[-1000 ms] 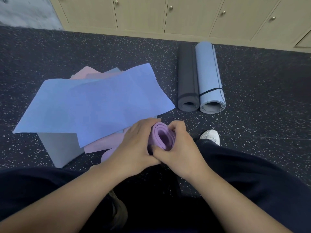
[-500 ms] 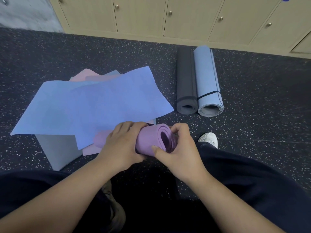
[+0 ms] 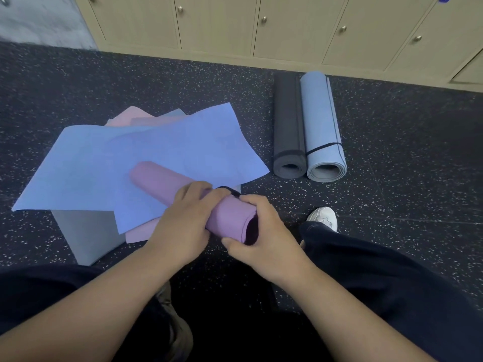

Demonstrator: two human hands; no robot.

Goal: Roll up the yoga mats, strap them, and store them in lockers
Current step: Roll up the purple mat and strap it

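The lockers (image 3: 300, 30) run along the far wall, doors closed, above the dark speckled floor (image 3: 392, 205). On that floor a loose pile of flat mats (image 3: 162, 152), blue on top with pink and grey edges showing beneath, lies unrolled to the person's front left. To its right, a rolled dark grey mat (image 3: 288, 131) and a rolled light blue mat (image 3: 322, 131) lie side by side and touching, each with a dark strap near its open end.

The rolled purple mat (image 3: 183, 197) has swung round from a second ago: then its open end faced the camera, bunched between both hands, and now the roll stretches away to the left over the blue pile, its length in plain sight and its open end toward the right hand. The left hand (image 3: 183, 226) wraps over the middle of the roll, fingers curled round it. The right hand (image 3: 264, 231) grips the open end, thumb beneath and fingers over the top.

Smallest, a dark strap (image 3: 230, 190) now shows between the two hands at the roll's upper edge; none was visible before. I judge rolling of this mat finished and strapping begun, with storage and the flat pile left to do.
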